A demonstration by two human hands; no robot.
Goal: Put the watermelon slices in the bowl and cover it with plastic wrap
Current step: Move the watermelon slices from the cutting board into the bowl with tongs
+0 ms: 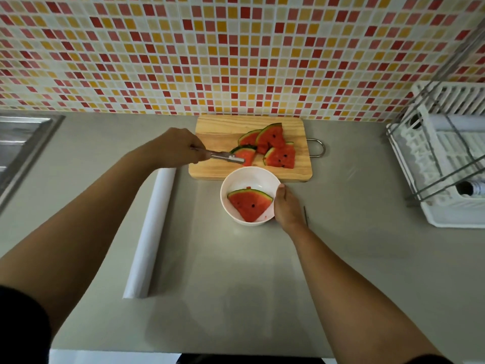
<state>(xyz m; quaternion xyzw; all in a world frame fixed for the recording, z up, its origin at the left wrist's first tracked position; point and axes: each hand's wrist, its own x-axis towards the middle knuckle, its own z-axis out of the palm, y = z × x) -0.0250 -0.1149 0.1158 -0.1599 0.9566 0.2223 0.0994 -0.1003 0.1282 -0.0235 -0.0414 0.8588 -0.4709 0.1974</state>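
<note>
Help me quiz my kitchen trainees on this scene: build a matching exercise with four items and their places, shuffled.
Things:
1. metal tongs
2. white bowl
3. plastic wrap roll
4. dish rack

Places:
a. lying on the counter, left of the bowl
b. at the counter's right end
c. in the left hand, tips at a watermelon slice on the cutting board
d. rim held by the right hand, single slice inside

Pairs: 1-c, 2-d, 3-a, 4-b

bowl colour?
White bowl, plain, no pattern; seen clearly in the head view.
</note>
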